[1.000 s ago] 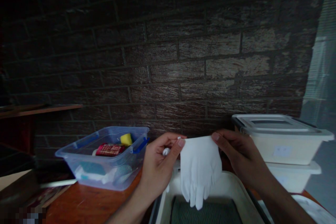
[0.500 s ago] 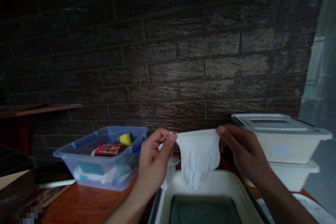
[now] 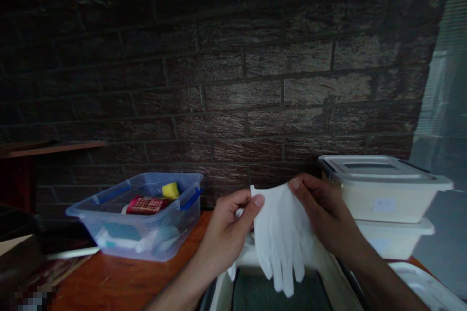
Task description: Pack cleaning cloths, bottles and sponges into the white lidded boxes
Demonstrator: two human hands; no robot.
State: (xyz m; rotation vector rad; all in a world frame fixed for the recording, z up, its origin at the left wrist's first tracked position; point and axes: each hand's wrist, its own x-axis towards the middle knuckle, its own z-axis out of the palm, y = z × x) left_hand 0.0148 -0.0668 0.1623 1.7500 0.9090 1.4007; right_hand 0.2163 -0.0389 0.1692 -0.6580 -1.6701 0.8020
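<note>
A white glove hangs fingers down, held up by its cuff between my two hands. My left hand pinches the cuff's left corner between thumb and fingers. Some more white material shows behind the left fingers and below that palm; what it is I cannot make out. At the cuff's right corner, my right hand pinches the fabric with thumb and forefinger. Below the glove stands a cream tub with a dark green textured thing inside it. The glove's fingertips overlap this green thing in view.
On the left, a clear blue plastic bin holds a yellow block, a red packet and pale cloths. Two stacked cream boxes stand at right, near a white tray. A brick wall rises behind the wooden table.
The glove, stretched wide and bunched before, now hangs longer with its fingers spread out. My hands have come closer together, the left one moving right. The view has shifted slightly.
</note>
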